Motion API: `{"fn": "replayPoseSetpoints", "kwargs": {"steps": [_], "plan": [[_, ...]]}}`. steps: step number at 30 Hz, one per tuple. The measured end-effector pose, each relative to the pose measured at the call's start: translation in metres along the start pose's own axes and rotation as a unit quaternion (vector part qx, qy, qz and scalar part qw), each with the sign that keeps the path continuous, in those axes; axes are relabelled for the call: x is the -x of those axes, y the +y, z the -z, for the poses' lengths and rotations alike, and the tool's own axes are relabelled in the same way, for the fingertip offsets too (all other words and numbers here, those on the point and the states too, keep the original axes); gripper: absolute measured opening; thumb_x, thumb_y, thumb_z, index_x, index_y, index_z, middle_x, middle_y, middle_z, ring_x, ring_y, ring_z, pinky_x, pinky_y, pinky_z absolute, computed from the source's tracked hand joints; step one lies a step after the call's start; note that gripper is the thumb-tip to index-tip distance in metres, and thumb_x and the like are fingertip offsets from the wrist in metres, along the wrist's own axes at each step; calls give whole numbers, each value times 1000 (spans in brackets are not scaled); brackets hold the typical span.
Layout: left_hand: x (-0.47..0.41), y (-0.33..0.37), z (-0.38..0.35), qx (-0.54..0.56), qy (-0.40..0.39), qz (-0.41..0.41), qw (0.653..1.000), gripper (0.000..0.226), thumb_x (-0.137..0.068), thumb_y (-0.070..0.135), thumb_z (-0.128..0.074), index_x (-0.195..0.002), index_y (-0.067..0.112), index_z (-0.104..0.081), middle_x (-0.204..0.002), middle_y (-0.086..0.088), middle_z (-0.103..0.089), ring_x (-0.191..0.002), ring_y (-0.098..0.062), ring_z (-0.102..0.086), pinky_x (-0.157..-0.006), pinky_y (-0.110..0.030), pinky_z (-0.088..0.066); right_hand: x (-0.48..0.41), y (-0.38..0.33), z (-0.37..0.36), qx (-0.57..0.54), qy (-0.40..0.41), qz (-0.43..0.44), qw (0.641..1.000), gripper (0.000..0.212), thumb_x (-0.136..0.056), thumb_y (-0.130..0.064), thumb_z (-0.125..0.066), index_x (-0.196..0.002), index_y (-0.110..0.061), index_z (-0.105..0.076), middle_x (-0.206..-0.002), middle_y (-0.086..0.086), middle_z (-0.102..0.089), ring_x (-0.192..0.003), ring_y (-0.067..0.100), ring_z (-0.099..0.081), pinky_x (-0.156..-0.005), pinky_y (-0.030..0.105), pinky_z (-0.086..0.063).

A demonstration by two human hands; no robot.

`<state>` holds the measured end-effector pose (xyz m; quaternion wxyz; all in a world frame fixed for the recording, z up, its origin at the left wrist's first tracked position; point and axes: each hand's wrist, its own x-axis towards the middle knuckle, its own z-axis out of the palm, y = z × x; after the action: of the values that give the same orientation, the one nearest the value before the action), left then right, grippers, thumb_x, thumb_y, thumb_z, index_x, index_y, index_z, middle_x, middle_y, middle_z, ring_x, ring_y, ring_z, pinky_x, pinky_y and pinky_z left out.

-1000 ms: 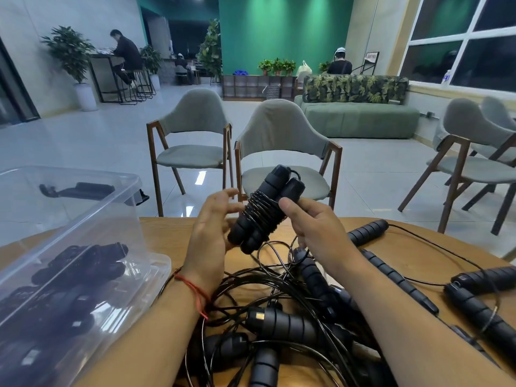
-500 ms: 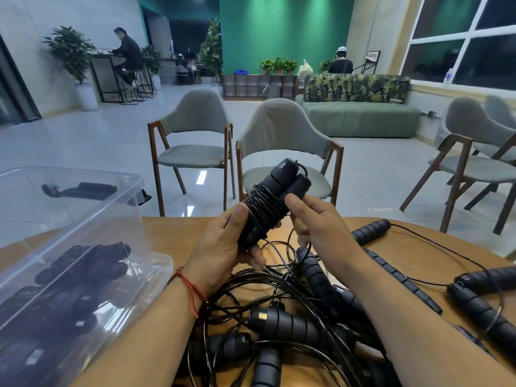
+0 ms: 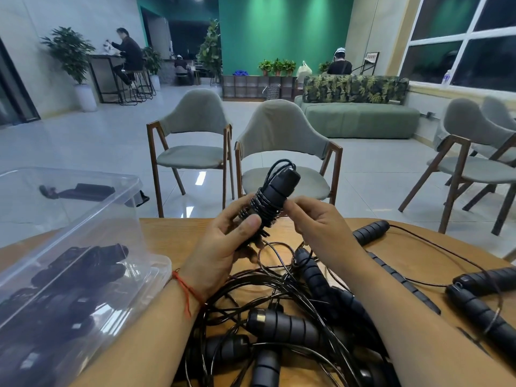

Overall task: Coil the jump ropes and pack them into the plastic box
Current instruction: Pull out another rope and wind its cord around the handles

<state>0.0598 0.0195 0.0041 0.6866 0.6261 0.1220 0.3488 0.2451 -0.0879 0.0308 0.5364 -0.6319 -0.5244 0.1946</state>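
The left hand [image 3: 223,247] holds a jump rope [image 3: 275,195] above the far edge of the round wooden table [image 3: 173,236]. Its fingers wrap round the lower part of the two black handles, and the thumb presses flat on the cord wound about them. The bundle tilts up and to the right, handle ends topmost. The right hand [image 3: 315,227] sits just beside it with fingers curled, their tips pinching the wound cord on the bundle's right side. A loose tail of cord drops from the bundle into the tangled pile of ropes [image 3: 293,319] on the table's near middle, beneath both forearms. A clear plastic box [image 3: 92,216] stands on the table's left edge, with dark bundled ropes inside it. One ribbed handle [image 3: 371,231] lies near the far edge, right of the hands. A pair of handles [image 3: 480,300] lies at the right edge. A red string [image 3: 186,289] circles the left wrist. Two grey chairs [image 3: 195,129] stand beyond the table.
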Motion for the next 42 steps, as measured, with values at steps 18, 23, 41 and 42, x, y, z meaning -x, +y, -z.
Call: {"fn": "replayPoseSetpoints", "kwargs": {"steps": [18, 23, 41, 42], "plan": [[-2, -8, -5, -394, 205, -236, 864, 81, -81, 15, -93, -149, 33, -53, -135, 8, -59, -127, -21, -60, -97, -50, -59, 2, 0, -12, -39, -8, 20, 999, 34, -100, -24, -75, -134, -30, -73, -124, -18, -76, -121, 2, -68, -110, 36, -53], [-4, -12, -1, -474, 237, -229, 817, 81, -81, 17, -92, -150, 34, -53, -133, 5, -59, -124, -21, -56, -98, -52, -56, 0, -1, -7, 31, -37, -17, 999, 51, -88, -28, -63, -138, -40, -68, -126, -4, -75, -117, 7, -66, -108, 37, -51], [-7, -21, -2, -660, 187, -151, 712, 72, -82, 37, -81, -150, 40, -56, -122, -2, -64, -110, -28, -58, -91, -47, -51, 0, -22, 2, 466, -51, 107, 877, 22, -108, -27, -53, -116, -25, -73, -102, -1, -73, -87, 17, -59, -74, 27, -38], [-6, -20, -3, -656, 178, -149, 718, 71, -83, 38, -80, -150, 39, -56, -120, -2, -64, -109, -27, -58, -91, -47, -50, -1, -24, 4, 463, -47, 124, 877, 22, -108, -29, -55, -114, -25, -75, -102, -2, -75, -87, 16, -60, -72, 24, -36]]}}
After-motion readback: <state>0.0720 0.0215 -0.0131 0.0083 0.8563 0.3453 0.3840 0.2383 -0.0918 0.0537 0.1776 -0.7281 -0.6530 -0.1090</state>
